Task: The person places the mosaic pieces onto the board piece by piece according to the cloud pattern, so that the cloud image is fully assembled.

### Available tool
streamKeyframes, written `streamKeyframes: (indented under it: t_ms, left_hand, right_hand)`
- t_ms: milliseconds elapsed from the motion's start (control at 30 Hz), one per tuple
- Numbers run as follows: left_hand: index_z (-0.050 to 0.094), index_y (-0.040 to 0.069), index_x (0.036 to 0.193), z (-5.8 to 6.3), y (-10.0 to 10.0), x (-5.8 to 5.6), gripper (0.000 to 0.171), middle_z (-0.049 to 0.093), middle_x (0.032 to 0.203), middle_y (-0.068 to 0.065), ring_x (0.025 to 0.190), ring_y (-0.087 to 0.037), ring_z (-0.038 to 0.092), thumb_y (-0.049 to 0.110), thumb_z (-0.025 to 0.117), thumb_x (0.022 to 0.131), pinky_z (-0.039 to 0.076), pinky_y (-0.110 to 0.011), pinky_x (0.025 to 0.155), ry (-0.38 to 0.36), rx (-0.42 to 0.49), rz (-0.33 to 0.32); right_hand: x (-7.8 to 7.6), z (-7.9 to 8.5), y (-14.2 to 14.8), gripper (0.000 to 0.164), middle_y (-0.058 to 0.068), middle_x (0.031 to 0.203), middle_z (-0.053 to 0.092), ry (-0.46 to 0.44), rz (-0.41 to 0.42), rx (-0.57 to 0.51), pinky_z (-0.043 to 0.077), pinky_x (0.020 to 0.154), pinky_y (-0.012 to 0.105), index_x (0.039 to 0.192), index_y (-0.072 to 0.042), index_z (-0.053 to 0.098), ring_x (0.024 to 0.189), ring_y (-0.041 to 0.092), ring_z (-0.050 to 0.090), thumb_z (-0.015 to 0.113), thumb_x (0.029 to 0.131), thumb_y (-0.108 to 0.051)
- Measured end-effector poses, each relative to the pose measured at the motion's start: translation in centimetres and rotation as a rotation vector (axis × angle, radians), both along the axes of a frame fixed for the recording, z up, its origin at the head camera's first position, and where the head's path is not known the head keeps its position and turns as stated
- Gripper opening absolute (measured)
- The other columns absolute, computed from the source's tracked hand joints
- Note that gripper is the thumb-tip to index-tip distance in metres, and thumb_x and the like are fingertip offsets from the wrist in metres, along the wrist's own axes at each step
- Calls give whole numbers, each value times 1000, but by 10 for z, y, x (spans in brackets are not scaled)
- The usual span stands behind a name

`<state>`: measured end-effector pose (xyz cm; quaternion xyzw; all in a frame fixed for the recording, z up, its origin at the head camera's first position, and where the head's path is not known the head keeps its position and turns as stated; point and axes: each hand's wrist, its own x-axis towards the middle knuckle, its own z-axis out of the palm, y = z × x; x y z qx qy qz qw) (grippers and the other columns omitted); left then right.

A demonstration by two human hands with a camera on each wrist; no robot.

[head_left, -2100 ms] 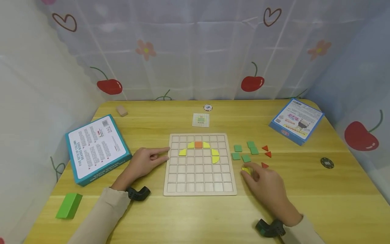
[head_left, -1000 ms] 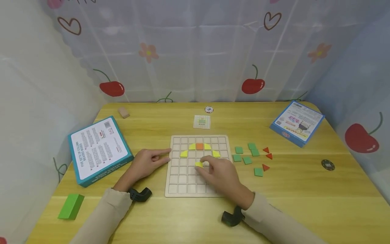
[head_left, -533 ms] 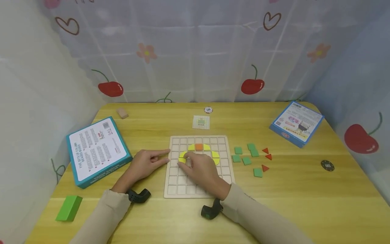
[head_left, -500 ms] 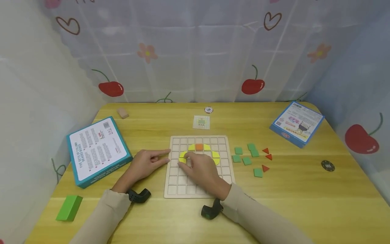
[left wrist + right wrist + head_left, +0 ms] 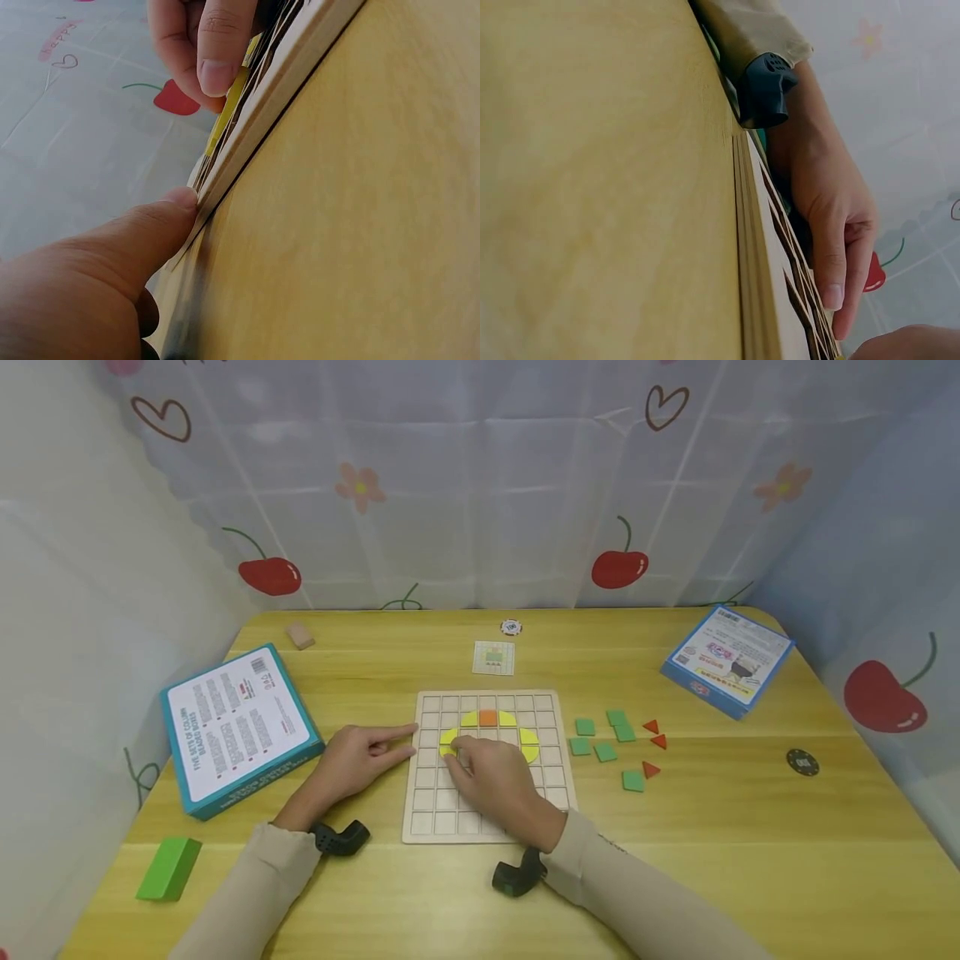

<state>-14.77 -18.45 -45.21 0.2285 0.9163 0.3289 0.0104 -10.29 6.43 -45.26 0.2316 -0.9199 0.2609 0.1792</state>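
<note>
My left hand (image 5: 351, 764) holds index finger and thumb out straight, their tips at the left edge of a wooden grid board (image 5: 435, 822). In the left wrist view, the left thumb (image 5: 142, 229) meets the board's rim. My right hand (image 5: 504, 781) reaches over the board, with thumb and index finger pinching at a yellow quarter-circle tile (image 5: 446, 750) at the grid's left. Its fingertips partly cover that tile. An orange square tile (image 5: 488, 717) sits in the grid between two yellow tiles; two more yellow tiles (image 5: 529, 752) stand to the right.
Several green square tiles (image 5: 605, 752) and red triangle tiles (image 5: 651, 727) lie right of the board. A pattern card (image 5: 493, 657) and a white chip (image 5: 511, 627) lie behind it. Boxes (image 5: 240, 727) flank both sides; a green block (image 5: 168, 869) lies front left.
My right hand has carried a yellow tile from the table's right onto the board, then to the grid's left, where its fingertips shifted slightly. The left hand has stayed put.
</note>
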Motion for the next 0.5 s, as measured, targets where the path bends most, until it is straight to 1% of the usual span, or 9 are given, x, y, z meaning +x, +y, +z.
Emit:
streamKeyframes:
  t_ms: [33, 100, 233, 333, 400, 500]
  left_hand:
    - [72, 31, 131, 0, 0, 0, 37, 38, 52, 10, 48, -6, 28, 43, 72, 96, 30, -26, 50, 0, -1, -1]
    - [72, 31, 131, 0, -1, 0, 37, 38, 52, 10, 48, -5, 28, 43, 73, 96, 30, -26, 50, 1, -2, -3]
    - [73, 31, 130, 0, -2, 0, 37, 38, 52, 10, 48, -5, 28, 43, 73, 95, 30, -26, 50, 1, -1, 0]
    - [72, 32, 130, 0, -2, 0, 37, 38, 52, 11, 49, -5, 28, 44, 73, 95, 30, -26, 50, -1, 0, 4]
    - [72, 33, 130, -1, -2, 0, 37, 37, 52, 10, 48, -5, 28, 45, 72, 95, 30, -26, 50, -2, 2, 6]
    - [72, 33, 130, -2, -1, -1, 37, 37, 52, 11, 48, -5, 27, 46, 72, 95, 31, -26, 50, 0, 3, 6]
  right_hand:
    - [0, 0, 0, 16, -7, 69, 67, 5, 2, 5, 46, 52, 18, 102, -10, 78, 53, -1, 49, 72, 95, -23]
    - [0, -1, -1, 15, -8, 69, 67, 10, 4, 12, 46, 52, 17, 102, -10, 78, 53, -1, 49, 73, 95, -23]
    - [0, -1, -2, 15, -12, 63, 60, 15, 4, 34, 40, 51, 14, 103, -12, 78, 53, -3, 46, 74, 96, -25]
    - [0, -1, -1, 15, -13, 61, 57, 21, 12, 39, 40, 51, 13, 102, -13, 78, 53, -3, 46, 73, 96, -25]
    - [0, -1, 1, 13, -12, 62, 59, 20, 35, 28, 43, 52, 15, 103, -13, 79, 54, -1, 49, 73, 97, -23]
    - [1, -2, 4, 13, -8, 76, 71, 19, 83, 13, 51, 59, 19, 106, -14, 79, 64, -1, 59, 71, 97, -20]
